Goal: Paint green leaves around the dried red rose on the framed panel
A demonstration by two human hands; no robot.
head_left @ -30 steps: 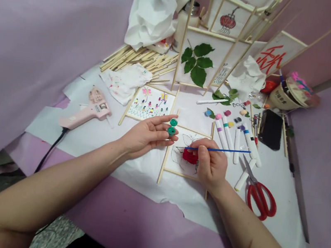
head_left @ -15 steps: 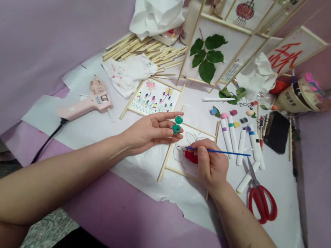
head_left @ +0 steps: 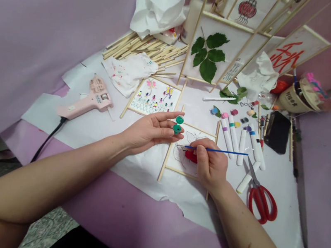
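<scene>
Between the fingers of my left hand (head_left: 148, 131) is a small green paint pot (head_left: 177, 129) with its lid flipped up. My right hand (head_left: 211, 165) pinches a thin blue paintbrush (head_left: 227, 151), held nearly level, its tip pointing left over the drawing. Below lies a stick-framed sheet (head_left: 185, 167) with a red flower and outlined leaves. My right hand covers part of that flower. The brush tip is near a left leaf outline; whether it touches the paper I cannot tell.
A pink glue gun (head_left: 89, 101) with a cord lies left. Red-handled scissors (head_left: 262, 200), several white markers (head_left: 242, 146) and a black phone (head_left: 278, 132) are on the right. Wooden sticks (head_left: 146, 49), a painted panel (head_left: 154, 97) and a leaf-decorated frame (head_left: 209, 55) stand or lie behind.
The brush has shifted very slightly left in my right hand. Both hands otherwise keep almost the same place, and the paint pot is still held.
</scene>
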